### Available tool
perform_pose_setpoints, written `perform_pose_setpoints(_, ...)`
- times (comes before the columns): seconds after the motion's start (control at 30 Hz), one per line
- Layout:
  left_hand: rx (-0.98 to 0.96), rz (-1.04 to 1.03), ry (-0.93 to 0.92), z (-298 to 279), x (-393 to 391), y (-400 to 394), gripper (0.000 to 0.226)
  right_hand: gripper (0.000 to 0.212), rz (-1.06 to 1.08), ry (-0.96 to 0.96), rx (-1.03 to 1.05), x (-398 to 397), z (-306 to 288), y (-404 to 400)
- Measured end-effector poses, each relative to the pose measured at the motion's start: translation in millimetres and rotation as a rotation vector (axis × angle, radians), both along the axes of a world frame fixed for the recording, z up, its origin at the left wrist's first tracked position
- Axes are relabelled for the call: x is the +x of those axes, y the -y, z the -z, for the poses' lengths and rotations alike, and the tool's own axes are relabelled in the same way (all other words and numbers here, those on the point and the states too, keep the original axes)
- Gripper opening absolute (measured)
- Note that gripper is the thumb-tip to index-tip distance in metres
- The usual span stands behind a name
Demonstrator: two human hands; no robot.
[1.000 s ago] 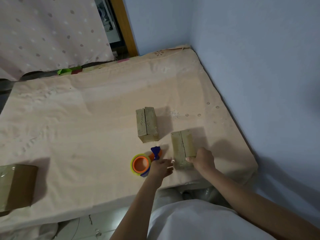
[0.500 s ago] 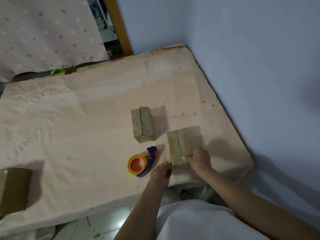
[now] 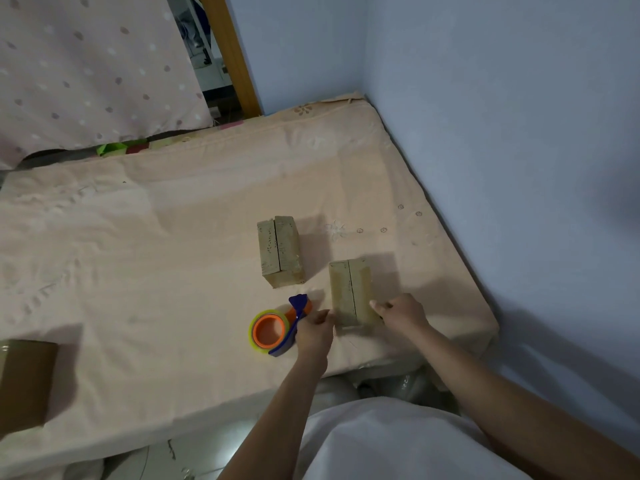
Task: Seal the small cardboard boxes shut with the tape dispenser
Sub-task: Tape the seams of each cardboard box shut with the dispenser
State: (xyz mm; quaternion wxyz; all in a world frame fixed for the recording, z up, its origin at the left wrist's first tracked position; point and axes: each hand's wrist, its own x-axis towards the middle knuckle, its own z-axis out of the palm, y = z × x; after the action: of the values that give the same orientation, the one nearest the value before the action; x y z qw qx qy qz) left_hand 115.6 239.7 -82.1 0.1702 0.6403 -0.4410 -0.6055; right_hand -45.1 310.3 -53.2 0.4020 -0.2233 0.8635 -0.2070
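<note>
I am working at the near right of a bed with a peach sheet (image 3: pixel 173 271). My right hand (image 3: pixel 403 311) is gripping the near right corner of the near box (image 3: pixel 351 292), which is lying with its long axis running from six toward twelve o'clock, its open seam facing up along that line. My left hand (image 3: pixel 313 332) is curling its fingers beside the box's near left corner, at nine o'clock of it; I cannot tell whether it is touching the box or the tape dispenser (image 3: pixel 277 329). The dispenser is lying flat just left of that hand, its blue blade end pointing toward one o'clock. A second box (image 3: pixel 280 251) is lying at eleven o'clock of the first, parallel and apart.
</note>
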Motion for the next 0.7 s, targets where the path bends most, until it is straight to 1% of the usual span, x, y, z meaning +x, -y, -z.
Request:
perform_pose_setpoints(0.07,-0.045,0.117,0.038,-4,-1,0,0.018,0.049,-0.007,0.037,-0.02,1,2,-1)
perform_pose_setpoints(0.13,-0.052,0.174,0.096,-8,-4,-1,0.02,0.045,-0.015,0.043,-0.049,4,4,0)
perform_pose_setpoints(0.23,-0.044,0.169,0.157,-9,-8,0,0.029,0.047,-0.023,-0.024,-0.034,12,5,5)
perform_pose_setpoints(0.33,-0.051,0.165,0.179,-10,-9,1,0.03,0.051,-0.037,-0.066,-0.02,15,7,7)
perform_pose_setpoints(0.4,-0.048,0.171,0.168,-10,-7,5,0.03,0.049,-0.022,-0.026,-0.062,11,9,6)
perform_pose_setpoints(0.53,-0.053,0.203,0.163,-7,-6,10,0.029,0.037,0.001,0.026,-0.114,1,14,-1)
perform_pose_setpoints(0.6,-0.059,0.235,0.175,-5,-5,11,0.029,0.039,0.005,0.026,-0.114,2,15,-2)
perform_pose_setpoints(0.7,-0.068,0.289,0.205,-8,-5,12,0.038,0.046,-0.003,0.031,-0.086,6,11,0)
